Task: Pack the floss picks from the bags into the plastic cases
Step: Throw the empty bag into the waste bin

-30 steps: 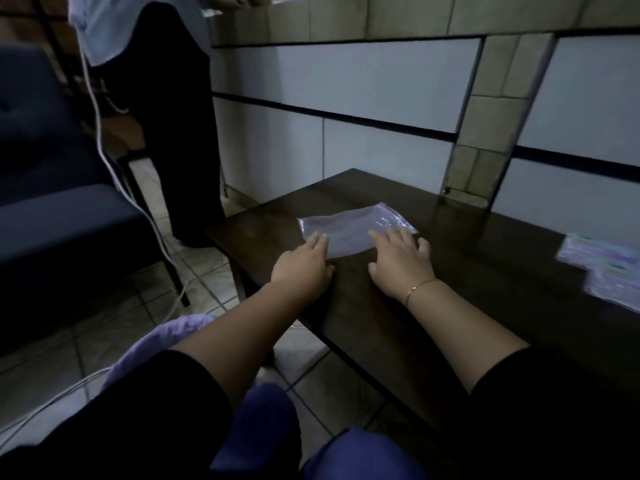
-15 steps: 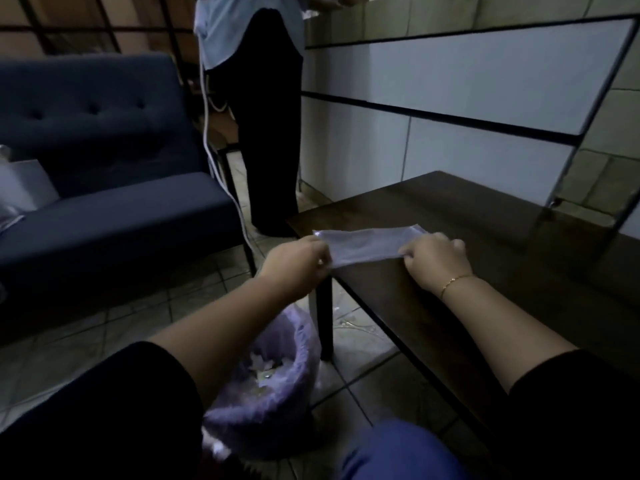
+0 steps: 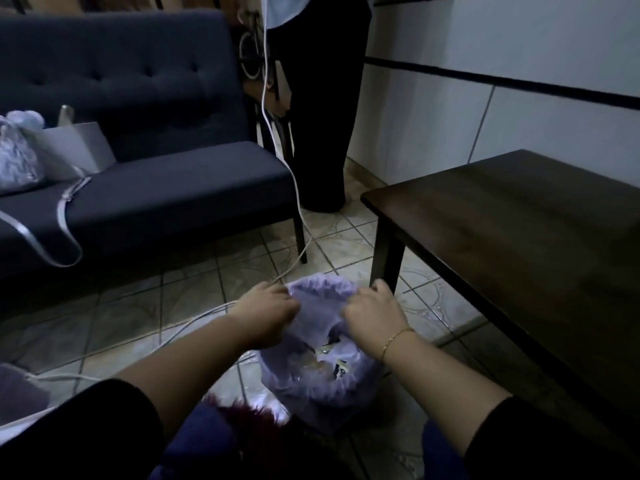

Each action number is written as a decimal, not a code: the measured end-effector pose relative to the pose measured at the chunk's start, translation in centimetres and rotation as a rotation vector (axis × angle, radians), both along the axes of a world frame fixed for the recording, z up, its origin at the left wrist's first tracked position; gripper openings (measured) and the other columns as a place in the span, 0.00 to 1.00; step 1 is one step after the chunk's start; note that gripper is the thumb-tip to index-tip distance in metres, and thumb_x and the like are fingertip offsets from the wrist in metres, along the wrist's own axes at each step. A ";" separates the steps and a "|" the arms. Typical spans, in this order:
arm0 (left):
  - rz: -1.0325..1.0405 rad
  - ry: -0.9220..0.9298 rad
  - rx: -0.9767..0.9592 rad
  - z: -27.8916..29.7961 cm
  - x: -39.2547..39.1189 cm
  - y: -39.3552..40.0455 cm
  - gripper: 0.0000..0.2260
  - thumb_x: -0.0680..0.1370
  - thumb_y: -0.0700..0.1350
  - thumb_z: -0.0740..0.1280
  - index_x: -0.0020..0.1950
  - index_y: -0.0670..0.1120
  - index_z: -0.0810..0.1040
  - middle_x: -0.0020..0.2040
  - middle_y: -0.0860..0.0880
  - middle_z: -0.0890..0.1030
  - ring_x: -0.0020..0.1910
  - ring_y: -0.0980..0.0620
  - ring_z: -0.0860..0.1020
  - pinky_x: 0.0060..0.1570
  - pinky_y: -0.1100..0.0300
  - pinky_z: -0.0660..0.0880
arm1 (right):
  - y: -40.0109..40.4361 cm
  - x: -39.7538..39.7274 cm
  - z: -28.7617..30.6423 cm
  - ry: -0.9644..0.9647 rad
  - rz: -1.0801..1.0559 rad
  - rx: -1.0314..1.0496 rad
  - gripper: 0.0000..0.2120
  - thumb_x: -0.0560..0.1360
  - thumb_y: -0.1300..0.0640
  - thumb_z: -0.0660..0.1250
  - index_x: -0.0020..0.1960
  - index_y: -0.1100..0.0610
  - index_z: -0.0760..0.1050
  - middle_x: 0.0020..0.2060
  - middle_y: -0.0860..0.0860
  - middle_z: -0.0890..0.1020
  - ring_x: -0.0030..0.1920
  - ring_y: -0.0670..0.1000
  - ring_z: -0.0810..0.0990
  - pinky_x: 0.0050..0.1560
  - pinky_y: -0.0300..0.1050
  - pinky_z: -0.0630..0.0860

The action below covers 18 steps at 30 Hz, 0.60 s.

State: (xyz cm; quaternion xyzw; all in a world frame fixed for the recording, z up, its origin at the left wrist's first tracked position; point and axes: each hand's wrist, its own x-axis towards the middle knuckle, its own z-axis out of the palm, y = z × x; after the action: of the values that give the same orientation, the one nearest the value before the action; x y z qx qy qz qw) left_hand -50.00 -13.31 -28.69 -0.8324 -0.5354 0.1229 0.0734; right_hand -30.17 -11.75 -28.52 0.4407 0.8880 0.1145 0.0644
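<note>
I see both hands over the lined bin [image 3: 318, 379] on the floor: left hand [image 3: 265, 315] and right hand [image 3: 372, 315] each pinch 1 end of the clear bag [image 3: 317, 311]. Judged light, limp, slippery film; best held by its edges.

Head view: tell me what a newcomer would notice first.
Two bare hands, the left hand and right hand, hold a clear plastic bag over a lined bin on the tiled floor, low in the middle. A dark wooden table fills the right; a navy sofa sits upper left.
</note>
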 end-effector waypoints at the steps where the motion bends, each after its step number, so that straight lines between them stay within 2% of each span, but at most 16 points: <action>1: 0.014 0.039 -0.068 -0.6 0.1 0.1 0.12 0.72 0.51 0.65 0.54 0.51 0.74 0.56 0.50 0.78 0.59 0.48 0.74 0.53 0.56 0.67 | 0.2 -0.5 -1.0 -0.039 -0.003 -0.058 0.12 0.77 0.58 0.58 0.54 0.52 0.79 0.52 0.51 0.80 0.60 0.55 0.71 0.65 0.56 0.58; 3: 0.052 0.073 -0.193 -2.0 0.1 0.5 0.16 0.73 0.52 0.65 0.61 0.52 0.72 0.60 0.50 0.76 0.62 0.48 0.72 0.59 0.56 0.65 | 0.4 -1.5 -3.0 -0.075 -0.005 -0.220 0.14 0.78 0.54 0.57 0.59 0.50 0.78 0.56 0.51 0.79 0.63 0.55 0.69 0.69 0.60 0.52; 5: 0.097 0.049 -0.337 -3.6 -0.3 1.2 0.25 0.72 0.54 0.68 0.67 0.55 0.68 0.64 0.50 0.72 0.66 0.49 0.68 0.63 0.54 0.61 | 1.4 -2.4 -5.0 -0.105 -0.001 -0.427 0.18 0.78 0.44 0.57 0.63 0.48 0.75 0.60 0.51 0.77 0.65 0.55 0.67 0.70 0.61 0.48; 7: 0.130 0.006 -0.466 -4.3 -0.9 2.2 0.29 0.70 0.56 0.70 0.69 0.57 0.66 0.65 0.51 0.72 0.67 0.49 0.67 0.63 0.51 0.61 | 2.3 -2.9 -5.7 -0.068 -0.035 -0.549 0.27 0.74 0.32 0.55 0.63 0.47 0.75 0.60 0.50 0.78 0.65 0.54 0.69 0.68 0.58 0.54; 8: 0.148 -0.041 -0.497 -4.4 -1.2 3.0 0.29 0.69 0.57 0.69 0.69 0.58 0.67 0.65 0.52 0.74 0.66 0.49 0.69 0.62 0.50 0.62 | 2.9 -3.2 -5.5 0.032 -0.060 -0.598 0.29 0.73 0.30 0.54 0.62 0.47 0.77 0.59 0.49 0.79 0.63 0.53 0.72 0.66 0.54 0.59; 10: 0.206 -0.254 -0.514 -4.0 -2.1 5.1 0.26 0.69 0.57 0.68 0.67 0.56 0.71 0.62 0.52 0.77 0.63 0.49 0.73 0.61 0.54 0.65 | 4.6 -4.0 -4.5 0.336 -0.132 -0.671 0.26 0.75 0.33 0.56 0.55 0.50 0.81 0.50 0.48 0.83 0.53 0.51 0.78 0.56 0.47 0.69; 11: 0.242 -0.401 -0.506 -3.5 -2.5 6.2 0.26 0.68 0.57 0.67 0.66 0.54 0.73 0.61 0.51 0.78 0.61 0.49 0.75 0.60 0.57 0.68 | 5.5 -4.3 -3.9 0.480 -0.174 -0.656 0.23 0.77 0.37 0.57 0.49 0.52 0.81 0.42 0.47 0.82 0.46 0.50 0.78 0.48 0.44 0.70; 12: 0.271 -0.550 -0.490 -3.1 -3.1 7.5 0.26 0.67 0.57 0.65 0.64 0.51 0.75 0.59 0.50 0.80 0.58 0.50 0.77 0.57 0.60 0.71 | 6.8 -4.7 -3.5 0.579 -0.211 -0.607 0.19 0.78 0.41 0.59 0.44 0.53 0.81 0.36 0.46 0.78 0.41 0.49 0.75 0.43 0.43 0.67; 14: 0.320 -0.787 -0.432 -2.6 -3.9 10.4 0.23 0.69 0.53 0.66 0.63 0.47 0.77 0.56 0.50 0.81 0.53 0.53 0.79 0.52 0.64 0.72 | 9.8 -5.2 -3.4 0.712 -0.294 -0.537 0.17 0.79 0.50 0.60 0.33 0.52 0.75 0.33 0.46 0.74 0.40 0.50 0.73 0.39 0.43 0.64; 16: 0.372 -0.893 -0.387 -2.8 -4.4 13.8 0.17 0.74 0.45 0.67 0.63 0.46 0.77 0.56 0.50 0.81 0.51 0.55 0.78 0.52 0.66 0.71 | 13.4 -5.7 -3.9 0.788 -0.365 -0.510 0.13 0.78 0.56 0.61 0.36 0.54 0.77 0.38 0.52 0.81 0.45 0.56 0.78 0.45 0.45 0.71; 18: 0.398 -0.936 -0.376 -4.0 -4.9 17.5 0.15 0.76 0.43 0.66 0.63 0.47 0.77 0.57 0.51 0.80 0.52 0.56 0.78 0.52 0.66 0.70 | 17.3 -6.0 -4.8 0.799 -0.454 -0.453 0.11 0.78 0.60 0.61 0.51 0.60 0.81 0.52 0.56 0.83 0.55 0.56 0.79 0.54 0.44 0.72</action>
State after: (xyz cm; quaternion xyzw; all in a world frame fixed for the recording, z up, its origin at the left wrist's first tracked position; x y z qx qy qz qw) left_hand -54.88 4.16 -32.73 -0.6795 -0.6270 -0.1556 -0.3478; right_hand -36.15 5.51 -33.31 0.6067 0.7278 -0.2751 -0.1630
